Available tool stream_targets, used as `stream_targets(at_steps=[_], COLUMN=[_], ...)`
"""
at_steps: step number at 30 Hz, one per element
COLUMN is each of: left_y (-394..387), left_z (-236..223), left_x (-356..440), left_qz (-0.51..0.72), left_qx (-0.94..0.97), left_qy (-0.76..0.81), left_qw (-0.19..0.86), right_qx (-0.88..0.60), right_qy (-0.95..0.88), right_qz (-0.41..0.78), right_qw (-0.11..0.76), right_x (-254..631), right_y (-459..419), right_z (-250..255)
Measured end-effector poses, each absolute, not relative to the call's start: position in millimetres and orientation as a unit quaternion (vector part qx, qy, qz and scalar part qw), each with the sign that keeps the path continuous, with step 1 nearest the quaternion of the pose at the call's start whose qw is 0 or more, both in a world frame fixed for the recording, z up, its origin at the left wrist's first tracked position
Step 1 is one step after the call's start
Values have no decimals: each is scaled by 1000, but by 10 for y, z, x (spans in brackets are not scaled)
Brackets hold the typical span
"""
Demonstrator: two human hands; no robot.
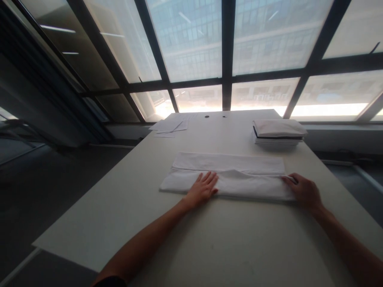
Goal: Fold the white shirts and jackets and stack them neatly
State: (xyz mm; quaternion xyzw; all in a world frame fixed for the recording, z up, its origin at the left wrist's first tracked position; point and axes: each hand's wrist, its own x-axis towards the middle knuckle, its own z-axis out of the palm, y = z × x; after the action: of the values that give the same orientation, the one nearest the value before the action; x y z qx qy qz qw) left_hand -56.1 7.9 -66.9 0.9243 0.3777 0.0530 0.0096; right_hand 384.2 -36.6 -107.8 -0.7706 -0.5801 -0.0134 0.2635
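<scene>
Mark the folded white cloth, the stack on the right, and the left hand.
Folded white cloth (239, 183): head view, on its near flap.
Stack (279, 129): head view, on its top piece.
Left hand (202, 189): head view, back of the hand.

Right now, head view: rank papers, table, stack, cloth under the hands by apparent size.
Largest to smallest:
1. table
2. cloth
3. stack
4. papers

Legible text or numbers — none.
</scene>
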Motion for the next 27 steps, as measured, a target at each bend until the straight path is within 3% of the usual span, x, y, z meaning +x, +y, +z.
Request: stream_targets(at_steps=[10, 15, 22, 27], left_y=[108, 116, 118, 137], left_z=[-834, -854, -827, -821], left_x=[-629, -671, -717, -729], left_qz=[41, 70, 99, 75], left_qx=[907, 894, 894, 884], left_qy=[419, 442, 436, 460], left_qw=[33, 35, 7, 33], right_qx=[-796, -786, -773, -776], right_qy=[-574, -584, -561, -585], right_qz=[-19, -24, -89, -43], right_qw=[189, 203, 284, 234], right_x=[3763, 3766, 3787, 3788], right_y=[-384, -410, -437, -413], right_z=[-1073, -1077, -1135, -1158])
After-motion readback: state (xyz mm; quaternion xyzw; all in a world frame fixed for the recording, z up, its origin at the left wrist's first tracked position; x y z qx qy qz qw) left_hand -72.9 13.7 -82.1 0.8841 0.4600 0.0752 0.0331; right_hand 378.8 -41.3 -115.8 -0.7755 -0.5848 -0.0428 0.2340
